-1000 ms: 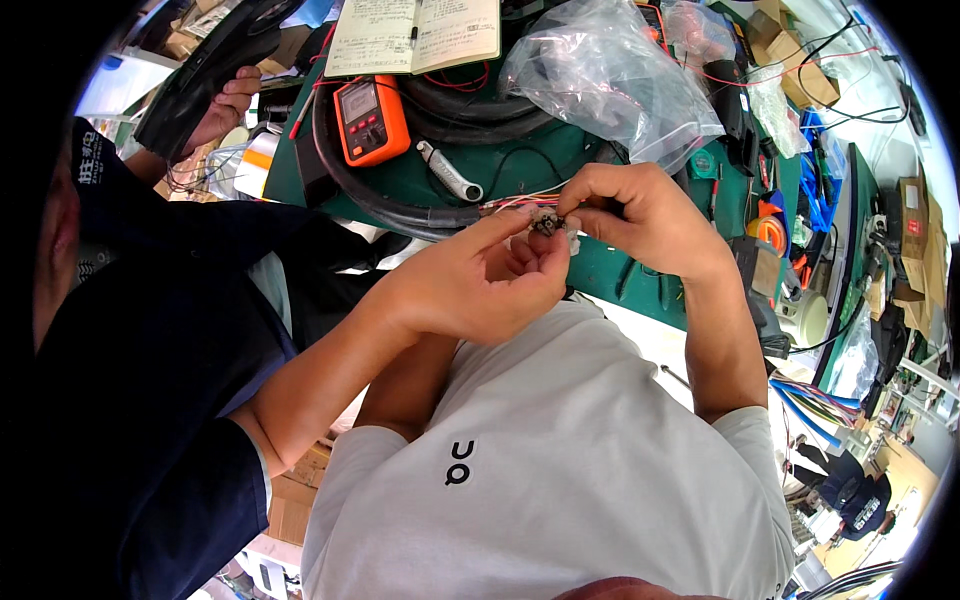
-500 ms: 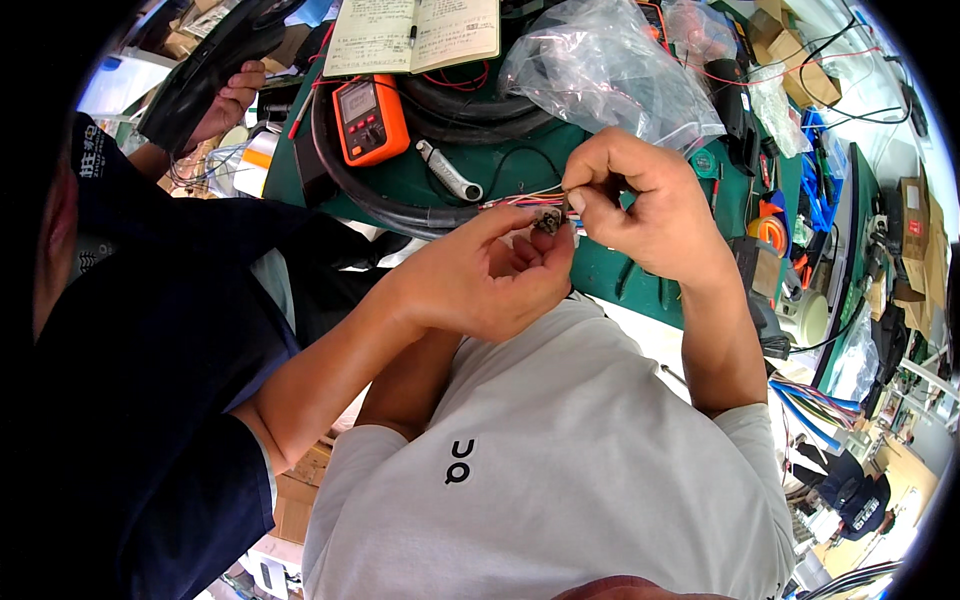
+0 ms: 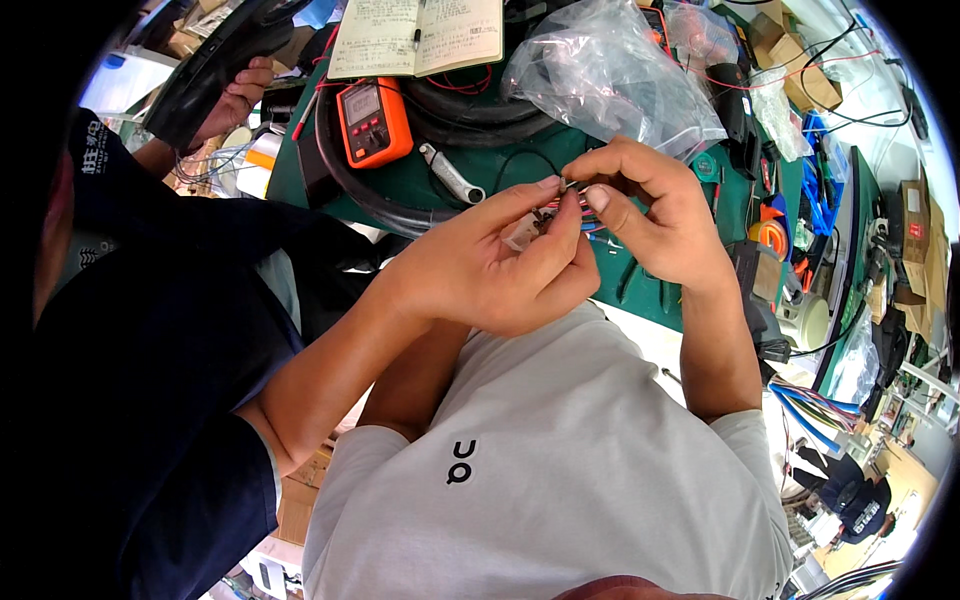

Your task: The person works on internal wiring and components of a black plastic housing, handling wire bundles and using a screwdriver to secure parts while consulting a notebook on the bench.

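Observation:
My right hand point(image 3: 650, 215) has its fingers curled in a pinch at a small thin piece, too small to name. A co-worker's hand point(image 3: 515, 260) reaches in from the dark-sleeved arm on the left, its fingertips meeting mine around a small dark, metallic-looking part point(image 3: 543, 218). My left forearm point(image 3: 410, 385) runs up beneath that arm, which hides most or all of my left hand; I cannot tell what it holds. Thin coloured wires lie behind the fingers on the green mat point(image 3: 640, 300).
An open notebook point(image 3: 375, 35), orange meter point(image 3: 375, 120), silver-handled tool point(image 3: 450, 175), thick black cable point(image 3: 360, 190) and crumpled plastic bag point(image 3: 610, 70) crowd the bench. Tools and cartons point(image 3: 910, 230) line the right. The co-worker's other hand point(image 3: 240, 95) holds a black object.
The co-worker's central hand has moved up and rightward, its fingertips rising over the dark part. My right hand first rose, then dropped slightly, its thumb tip shifting right.

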`<state>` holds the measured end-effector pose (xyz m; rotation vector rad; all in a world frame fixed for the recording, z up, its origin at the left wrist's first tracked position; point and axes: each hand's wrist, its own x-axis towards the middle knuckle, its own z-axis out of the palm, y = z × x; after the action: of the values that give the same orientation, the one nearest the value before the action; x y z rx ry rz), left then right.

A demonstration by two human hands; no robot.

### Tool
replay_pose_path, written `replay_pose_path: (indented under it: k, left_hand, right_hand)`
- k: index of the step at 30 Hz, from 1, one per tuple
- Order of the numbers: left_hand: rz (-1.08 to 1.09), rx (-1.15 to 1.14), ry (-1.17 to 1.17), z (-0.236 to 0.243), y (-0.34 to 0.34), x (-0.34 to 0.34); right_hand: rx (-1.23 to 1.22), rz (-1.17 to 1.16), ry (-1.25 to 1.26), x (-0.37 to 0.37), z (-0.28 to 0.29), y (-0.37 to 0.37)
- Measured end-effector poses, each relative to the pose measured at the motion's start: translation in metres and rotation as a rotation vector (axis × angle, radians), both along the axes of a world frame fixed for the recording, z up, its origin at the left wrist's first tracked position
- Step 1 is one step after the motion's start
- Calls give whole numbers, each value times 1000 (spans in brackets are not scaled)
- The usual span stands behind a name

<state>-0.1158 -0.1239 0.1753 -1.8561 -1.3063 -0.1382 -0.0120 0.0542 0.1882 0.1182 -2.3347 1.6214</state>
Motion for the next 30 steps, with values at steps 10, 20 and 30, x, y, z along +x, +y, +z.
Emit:
replay_pose_path:
  k: [10,20,30]
  left_hand:
    - [-12,39,-128,6,1,-1]
    - [-18,232,-184,57,5,-20]
    - [88,-34,46,57,-2,-7]
  right_hand:
    - [5,-70,-61,12,-9,-5]
    - [18,-102,-90,12,-10,-21]
    - [84,-210,-169,12,-27,-20]
